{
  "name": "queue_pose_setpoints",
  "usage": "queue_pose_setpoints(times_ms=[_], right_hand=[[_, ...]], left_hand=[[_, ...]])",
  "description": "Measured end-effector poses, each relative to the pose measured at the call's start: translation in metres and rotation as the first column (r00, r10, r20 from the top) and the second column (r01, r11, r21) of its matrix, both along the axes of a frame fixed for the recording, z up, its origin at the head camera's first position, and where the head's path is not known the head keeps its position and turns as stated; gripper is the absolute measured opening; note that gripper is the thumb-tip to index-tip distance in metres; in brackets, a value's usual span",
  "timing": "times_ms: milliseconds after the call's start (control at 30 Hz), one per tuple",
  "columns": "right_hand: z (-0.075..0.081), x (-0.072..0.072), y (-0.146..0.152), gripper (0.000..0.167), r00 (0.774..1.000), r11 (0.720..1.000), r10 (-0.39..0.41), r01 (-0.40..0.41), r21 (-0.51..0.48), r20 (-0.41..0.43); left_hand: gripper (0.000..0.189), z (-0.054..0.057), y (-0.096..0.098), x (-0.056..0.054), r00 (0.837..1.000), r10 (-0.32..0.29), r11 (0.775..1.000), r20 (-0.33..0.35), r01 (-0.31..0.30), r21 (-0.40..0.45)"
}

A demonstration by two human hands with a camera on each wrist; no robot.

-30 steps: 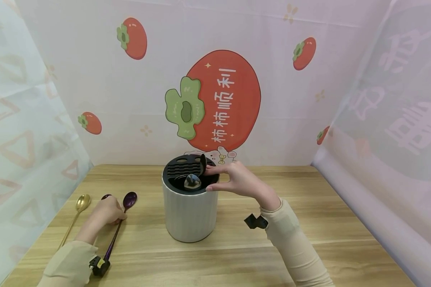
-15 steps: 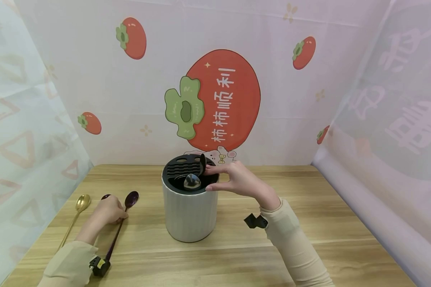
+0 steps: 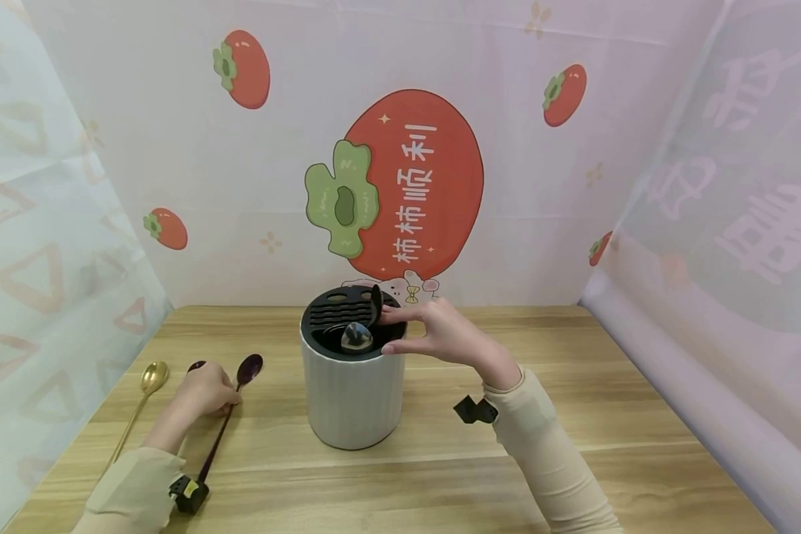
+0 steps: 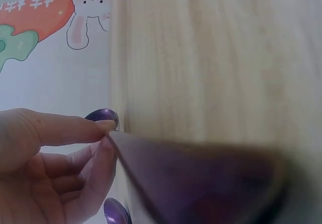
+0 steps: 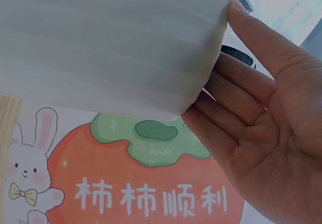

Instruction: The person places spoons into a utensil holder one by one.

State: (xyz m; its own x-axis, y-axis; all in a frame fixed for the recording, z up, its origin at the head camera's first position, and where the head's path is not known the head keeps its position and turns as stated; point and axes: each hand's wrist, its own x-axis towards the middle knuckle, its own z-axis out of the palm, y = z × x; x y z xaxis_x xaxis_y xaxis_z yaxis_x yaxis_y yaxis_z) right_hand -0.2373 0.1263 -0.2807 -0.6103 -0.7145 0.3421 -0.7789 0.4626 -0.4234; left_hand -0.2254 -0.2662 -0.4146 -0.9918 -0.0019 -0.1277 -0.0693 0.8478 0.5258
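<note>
My left hand [image 3: 207, 389] pinches the handle of a dark purple spoon [image 3: 250, 368] between thumb and fingers at the left of the table. In the left wrist view, that spoon's handle [image 4: 201, 178] runs large and blurred toward the camera. Beside it, another purple spoon [image 3: 196, 366] is mostly covered by the hand. My right hand [image 3: 443, 334] holds the right rim of a white ribbed utensil holder [image 3: 354, 404] with a black slotted top [image 3: 339, 311]. Inside stand a shiny dark spoon [image 3: 357, 337] and a black utensil [image 3: 377, 305]; the right fingertips are partly hidden.
A gold spoon [image 3: 152, 378] lies to the left of my left hand. The wood-grain table [image 3: 454, 467] is bounded by printed cloth walls [image 3: 507, 185] at the back and both sides.
My left hand has shifted slightly right, and the pinched purple spoon's bowl has moved right and a little away with it. My right hand and the holder stay in place.
</note>
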Motion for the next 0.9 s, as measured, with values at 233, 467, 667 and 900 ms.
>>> queue_pose_setpoints(times_ms=[233,467,667,900], right_hand=[[0.0,0.0,0.0,0.045,1.0,1.0,0.0,0.0,0.002,0.013],[0.0,0.001,0.0,0.045,1.0,1.0,0.002,-0.002,-0.002,0.017],[-0.001,0.002,0.0,0.046,1.0,1.0,-0.009,0.009,0.004,0.026],[-0.001,0.002,0.0,0.046,1.0,1.0,-0.012,0.012,0.002,0.023]], left_hand=[[0.029,0.002,0.0,0.001,1.0,-0.014,1.0,-0.018,0.014,-0.02],[0.029,0.005,0.002,0.0,0.997,-0.018,1.0,-0.071,0.018,-0.005],[0.022,0.008,0.001,0.002,0.994,-0.025,1.0,-0.107,0.026,0.005],[0.022,0.016,0.004,0.005,0.99,-0.022,1.0,-0.139,0.023,0.005]])
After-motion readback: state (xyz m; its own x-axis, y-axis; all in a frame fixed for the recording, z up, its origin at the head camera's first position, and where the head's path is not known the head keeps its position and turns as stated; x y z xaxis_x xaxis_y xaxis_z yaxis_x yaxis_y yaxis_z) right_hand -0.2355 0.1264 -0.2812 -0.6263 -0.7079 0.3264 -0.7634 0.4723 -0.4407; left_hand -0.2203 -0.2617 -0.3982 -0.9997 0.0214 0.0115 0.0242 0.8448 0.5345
